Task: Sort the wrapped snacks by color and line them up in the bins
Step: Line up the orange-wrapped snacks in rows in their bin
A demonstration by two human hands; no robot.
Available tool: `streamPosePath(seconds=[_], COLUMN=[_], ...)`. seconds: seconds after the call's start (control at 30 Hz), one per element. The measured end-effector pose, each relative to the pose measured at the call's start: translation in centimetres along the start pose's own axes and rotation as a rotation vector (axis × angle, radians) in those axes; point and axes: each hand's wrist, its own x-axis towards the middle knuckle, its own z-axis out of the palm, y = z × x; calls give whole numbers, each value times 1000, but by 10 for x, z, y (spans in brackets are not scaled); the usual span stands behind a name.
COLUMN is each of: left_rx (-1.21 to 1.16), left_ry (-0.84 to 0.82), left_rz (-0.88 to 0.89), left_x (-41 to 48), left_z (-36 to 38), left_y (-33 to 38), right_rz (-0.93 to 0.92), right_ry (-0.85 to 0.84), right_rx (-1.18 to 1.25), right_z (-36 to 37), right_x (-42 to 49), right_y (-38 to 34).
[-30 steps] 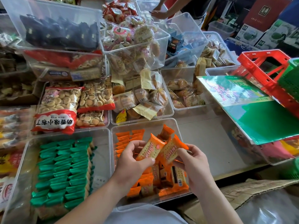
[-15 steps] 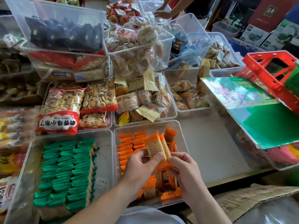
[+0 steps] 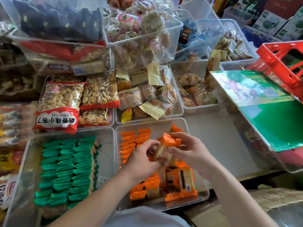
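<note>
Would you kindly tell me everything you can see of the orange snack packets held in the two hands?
The held packets are a small bunch of glossy orange plastic wrappers with beige cracker panels and crimped ends, pressed together and tilted. The left hand and right hand grip them from either side, above the loose orange pile in the clear bin.

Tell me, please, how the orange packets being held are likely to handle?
Probably light and fairly stiff: the orange packets show a flat slab shape between the left hand and right hand. Their glossy wrap looks slippery.
</note>
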Motion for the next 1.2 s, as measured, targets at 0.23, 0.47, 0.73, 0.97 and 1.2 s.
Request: streamPosePath(seconds=[0.23, 0.47, 0.73, 0.97, 1.2], left_rx=[57, -19, 10, 80, 215], left_ry=[141, 178, 158, 144, 72], left_rz=[-94, -151, -162, -151, -134], left_x=[13, 1, 9, 10, 14], left_z=[-29, -34, -31, -27, -8], left_y=[-25, -43, -36, -33, -25], right_rz=[-112, -20, -95, -53, -49], right_ry=[156, 137, 57, 194, 200], right_rx=[-324, -496, -505, -417, -505], right_z=[13, 30, 50, 58, 13], right_x=[76, 111, 128, 117, 102], right_y=[3, 32, 41, 55, 30])
